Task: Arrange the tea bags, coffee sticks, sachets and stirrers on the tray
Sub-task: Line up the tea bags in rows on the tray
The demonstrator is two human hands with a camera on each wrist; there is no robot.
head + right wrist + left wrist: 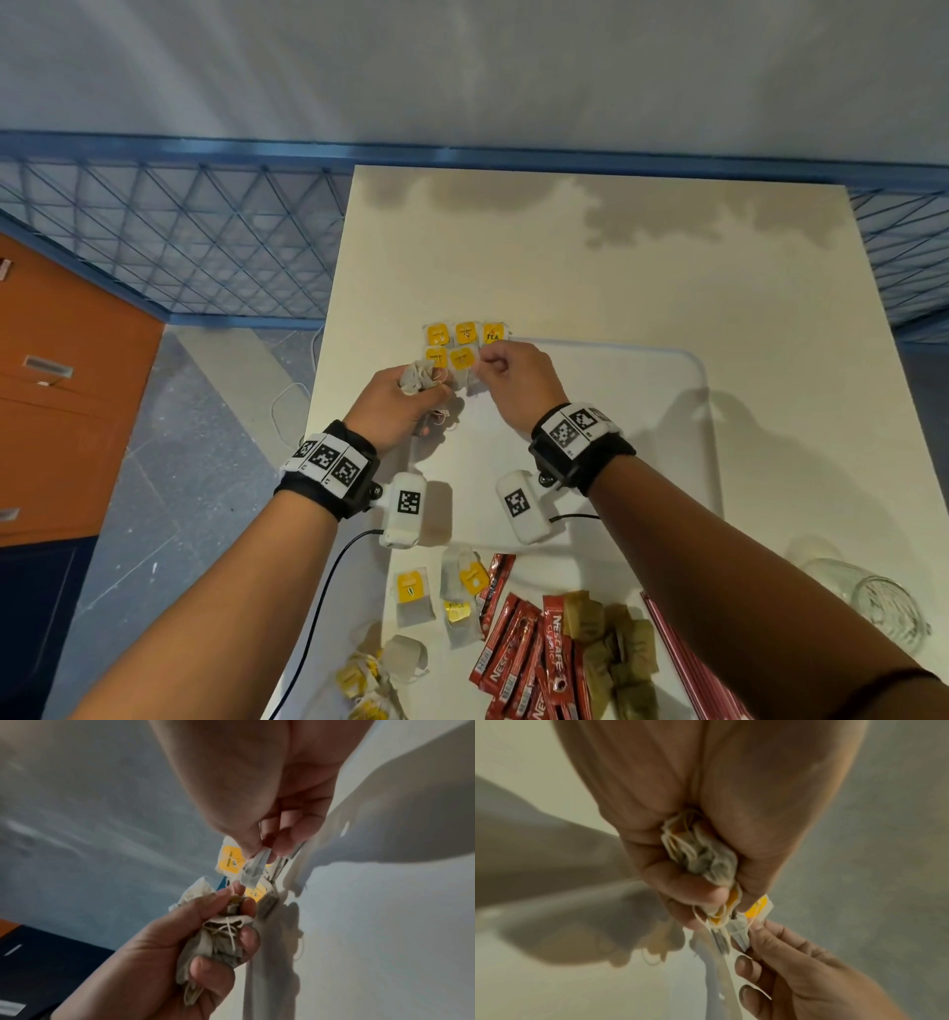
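Coffee sticks (518, 652) lie nearest, at 6 o'clock. A bunch of tea bags (700, 858) is clutched in the left hand (395, 406) — one bag (253, 870) is pinched by the right hand (513, 380) over the tray (688, 411), at its 10 o'clock corner.

Five tea bags with yellow tags (464, 342) lie flat in two rows at the white tray (688, 411)'s far-left corner. More loose tea bags (411, 598), red Nescafe coffee sticks (518, 647), tan sachets (616, 642) and pink stirrers (683, 652) sit on the table nearer the person, off the tray.
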